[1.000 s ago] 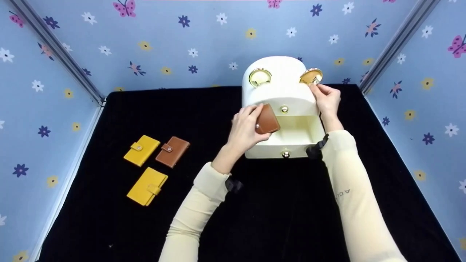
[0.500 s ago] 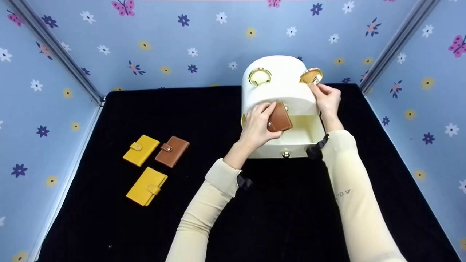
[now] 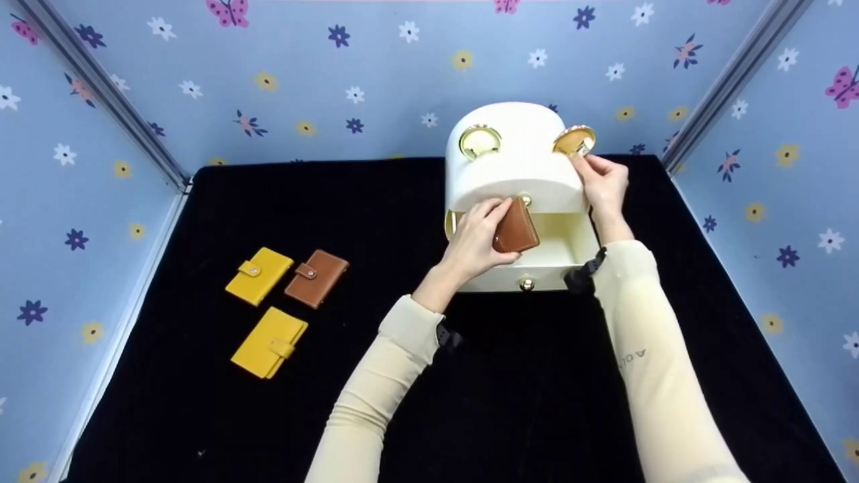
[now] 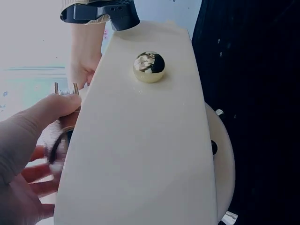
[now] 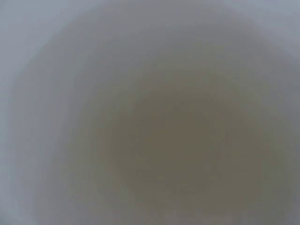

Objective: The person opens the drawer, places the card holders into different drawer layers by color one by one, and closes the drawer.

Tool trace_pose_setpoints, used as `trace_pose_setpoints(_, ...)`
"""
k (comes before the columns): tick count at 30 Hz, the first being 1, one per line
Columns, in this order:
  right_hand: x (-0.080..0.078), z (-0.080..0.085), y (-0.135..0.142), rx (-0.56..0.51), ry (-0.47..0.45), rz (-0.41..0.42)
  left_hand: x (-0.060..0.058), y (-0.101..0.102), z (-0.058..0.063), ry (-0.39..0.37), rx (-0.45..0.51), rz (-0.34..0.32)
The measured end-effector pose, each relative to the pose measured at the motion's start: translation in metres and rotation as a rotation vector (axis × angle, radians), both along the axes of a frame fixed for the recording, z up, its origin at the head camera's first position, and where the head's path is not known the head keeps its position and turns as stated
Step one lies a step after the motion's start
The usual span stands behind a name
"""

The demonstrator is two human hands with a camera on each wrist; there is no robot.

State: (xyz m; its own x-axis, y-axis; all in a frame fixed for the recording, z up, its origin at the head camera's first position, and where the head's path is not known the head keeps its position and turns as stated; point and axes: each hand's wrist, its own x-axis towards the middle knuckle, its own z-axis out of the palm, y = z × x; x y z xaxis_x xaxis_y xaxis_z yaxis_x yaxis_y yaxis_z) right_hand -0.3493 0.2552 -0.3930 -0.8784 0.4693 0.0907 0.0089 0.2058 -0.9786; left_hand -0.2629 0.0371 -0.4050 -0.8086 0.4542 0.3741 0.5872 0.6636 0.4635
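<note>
In the head view, my left hand (image 3: 478,236) grips a small brown snap wallet (image 3: 517,227), tilted, at the mouth of the pulled-out lower drawer (image 3: 493,278) of a white rounded cabinet (image 3: 513,164). The left wrist view has the thumb and spread fingers of the left hand (image 4: 33,154) round the wallet, beside the white drawer front (image 4: 136,140) with its gold knob (image 4: 149,66). My right hand (image 3: 604,186) pinches the lower edge of a gold-rimmed round piece (image 3: 574,140) at the cabinet's top right. Only a pale blur fills the right wrist view.
Two yellow wallets (image 3: 260,276) and a second brown wallet (image 3: 317,279) lie on the black cloth (image 3: 376,201) to the left. Another gold-rimmed round piece (image 3: 480,142) sits on the cabinet's top left. Flowered blue walls (image 3: 389,74) stand at the back and sides.
The left hand has carried the brown wallet rightward across the drawer mouth, then slightly down. My right hand stays where it was on the round piece.
</note>
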Motion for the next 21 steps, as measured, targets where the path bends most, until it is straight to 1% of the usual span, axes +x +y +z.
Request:
trace_pose_setpoints(4, 0.000, -0.001, 0.000, -0.010, 0.010, -0.004, 0.001, -0.001, 0.002, 0.013, 0.023, -0.036)
trace_pose_setpoints(8, -0.001, -0.002, 0.001, -0.018, 0.020, -0.003, 0.005, -0.004, 0.001, 0.029, 0.005, -0.066)
trace_pose_setpoints(10, -0.001, -0.003, 0.001, -0.014, 0.017, -0.004, 0.007, -0.007, -0.001, 0.036, -0.003, -0.070)
trace_pose_setpoints(16, -0.002, -0.002, 0.000, -0.012, 0.001, -0.007, 0.012, -0.019, -0.008, 0.050, 0.038, -0.033)
trace_pose_setpoints(21, -0.001, -0.002, 0.000, -0.024, 0.010, -0.006, 0.015, -0.031, -0.014, 0.068, 0.093, -0.001)
